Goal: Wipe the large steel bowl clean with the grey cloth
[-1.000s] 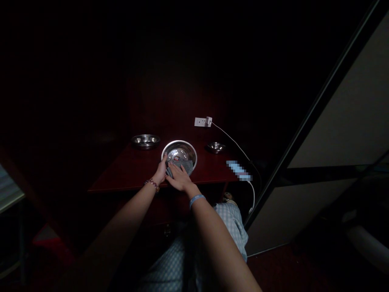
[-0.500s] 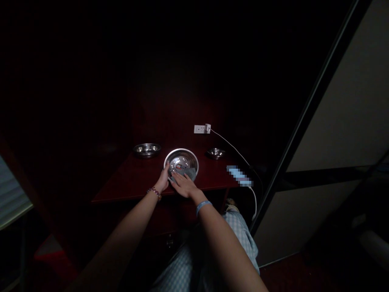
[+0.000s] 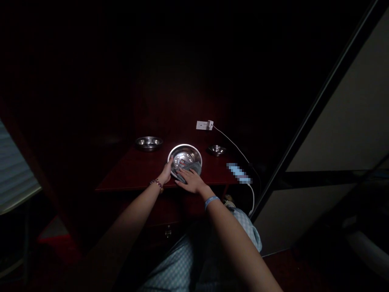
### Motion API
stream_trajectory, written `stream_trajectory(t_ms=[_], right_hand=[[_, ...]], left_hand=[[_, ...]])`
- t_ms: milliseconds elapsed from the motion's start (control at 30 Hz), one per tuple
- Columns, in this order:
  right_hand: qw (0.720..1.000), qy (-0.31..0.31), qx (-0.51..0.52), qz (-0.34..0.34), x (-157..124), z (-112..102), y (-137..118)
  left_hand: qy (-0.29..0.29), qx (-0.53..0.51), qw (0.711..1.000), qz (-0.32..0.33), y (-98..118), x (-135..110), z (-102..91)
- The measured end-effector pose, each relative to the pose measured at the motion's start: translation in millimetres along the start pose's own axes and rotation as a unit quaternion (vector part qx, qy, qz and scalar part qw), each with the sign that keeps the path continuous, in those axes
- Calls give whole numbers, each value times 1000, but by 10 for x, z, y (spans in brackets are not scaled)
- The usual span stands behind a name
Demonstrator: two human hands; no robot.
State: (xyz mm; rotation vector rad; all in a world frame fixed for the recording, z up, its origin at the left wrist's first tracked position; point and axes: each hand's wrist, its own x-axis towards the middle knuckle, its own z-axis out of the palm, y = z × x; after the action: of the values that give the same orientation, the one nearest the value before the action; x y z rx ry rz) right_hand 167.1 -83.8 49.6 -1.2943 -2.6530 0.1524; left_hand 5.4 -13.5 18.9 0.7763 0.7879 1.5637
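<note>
A shiny metal bowl point(image 3: 176, 156) with a sticker inside is tilted toward me at the front of the dark red desk point(image 3: 121, 174). My left hand point(image 3: 166, 172) grips its left rim, thumb over the edge. Against the lower inner side of the bowl lies a grey cloth point(image 3: 196, 167). My right hand point(image 3: 192, 181) presses this cloth onto the near rim, fingers over it and somewhat apart. The cloth partly covers the bowl's bottom, and the bowl's underside is hidden.
Behind to the left stands another metal bowl point(image 3: 148, 144); a smaller metal bowl point(image 3: 216, 151) is on the right. A blurred light-blue phone-like object point(image 3: 239, 173) lies at the right edge. A white cable point(image 3: 231, 141) runs from the charger point(image 3: 210, 125) in the wall socket.
The view has shifted slightly. My right hand and the cloth have moved a little along the near rim; my left hand still grips the left side of the bowl.
</note>
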Motion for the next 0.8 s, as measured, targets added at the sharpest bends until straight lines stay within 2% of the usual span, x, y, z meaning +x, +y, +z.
stream_trajectory(t_ms=[67,200,433,600,800], right_hand=[[1000,-4,-5,-6,32,-19,49],[1000,-18,-18,-16,146,-87,172],[999,30,-15,43,130,-41,185],[997,70,-18,1,-2,2,196],[993,110,-18,-34,-70,101,269]], left_hand=[[28,-4,1000,-7,-6,-15,23],[35,-3,999,-12,-27,-28,45],[29,-18,999,-7,-18,-28,16],[67,6,998,-18,-24,-69,39],[79,0,997,2,-58,-122,57]])
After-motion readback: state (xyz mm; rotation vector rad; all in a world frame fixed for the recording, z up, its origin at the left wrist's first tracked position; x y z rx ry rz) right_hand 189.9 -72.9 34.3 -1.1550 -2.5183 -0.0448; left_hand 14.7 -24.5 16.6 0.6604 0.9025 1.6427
